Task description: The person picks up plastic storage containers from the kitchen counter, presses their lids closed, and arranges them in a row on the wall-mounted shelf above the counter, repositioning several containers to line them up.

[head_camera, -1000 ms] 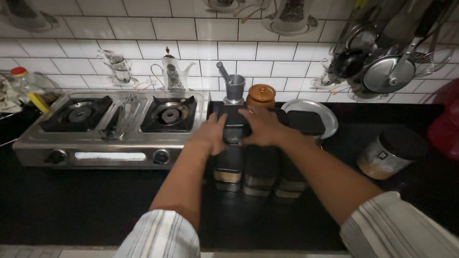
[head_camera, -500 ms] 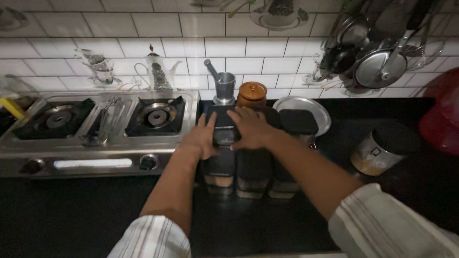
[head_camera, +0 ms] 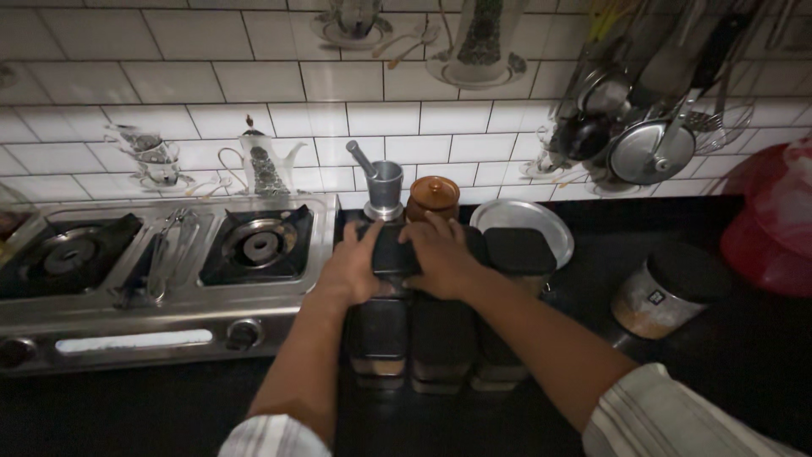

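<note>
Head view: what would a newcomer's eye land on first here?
Both hands meet at the centre: the left hand and right hand clasp a black-lidded container in the back row of a cluster of like containers on the dark counter. Left of them sits a steel two-burner stove; behind stand a metal mortar and pestle and a brown lidded jar.

A dark, square-lidded jar (head_camera: 391, 254) is standing upright on the black counter, just right of the stove, behind a row of similar jars.
</note>
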